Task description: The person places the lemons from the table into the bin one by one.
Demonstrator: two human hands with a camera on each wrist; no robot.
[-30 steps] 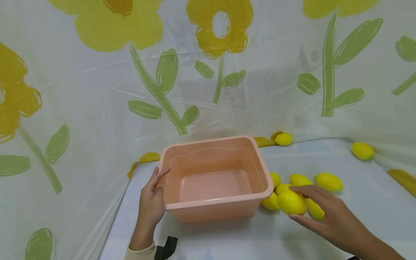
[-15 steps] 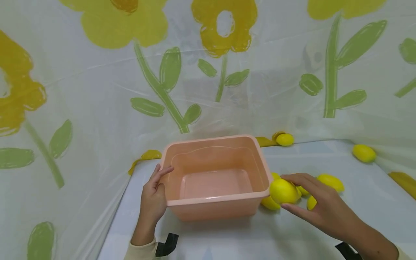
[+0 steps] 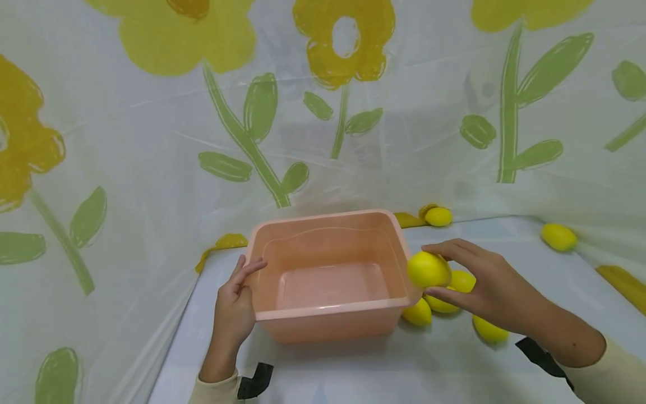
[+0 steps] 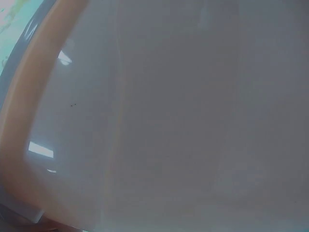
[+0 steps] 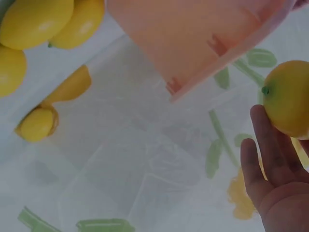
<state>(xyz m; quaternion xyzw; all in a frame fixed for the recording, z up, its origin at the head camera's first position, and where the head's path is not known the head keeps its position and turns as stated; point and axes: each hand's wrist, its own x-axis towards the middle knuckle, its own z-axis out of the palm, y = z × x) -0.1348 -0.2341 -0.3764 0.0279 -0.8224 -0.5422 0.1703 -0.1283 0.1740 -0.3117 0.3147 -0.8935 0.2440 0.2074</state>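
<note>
A pink plastic basin (image 3: 328, 312) stands on the table, with nothing inside it. My left hand (image 3: 234, 314) holds its left rim, one finger reaching over the edge. The basin's rim and inner wall (image 4: 36, 82) fill the left wrist view, where the hand is hidden. Between thumb and fingers of my right hand (image 3: 479, 280) is a yellow lemon (image 3: 428, 269), raised beside the basin's right rim. The right wrist view shows the same lemon (image 5: 289, 99) at the fingertips. Below the right hand lie several loose lemons (image 3: 490, 330), some close against the basin's right side.
One lemon (image 3: 438, 216) lies at the back edge, another (image 3: 559, 237) at the far right. Behind the table hangs a white curtain (image 3: 404, 168) printed with yellow flowers and green leaves. The white table (image 3: 363, 373) extends in front of the basin.
My right hand has lifted the lemon from the group and carried it left and up to the basin's right rim. The left hand and basin have stayed in place.
</note>
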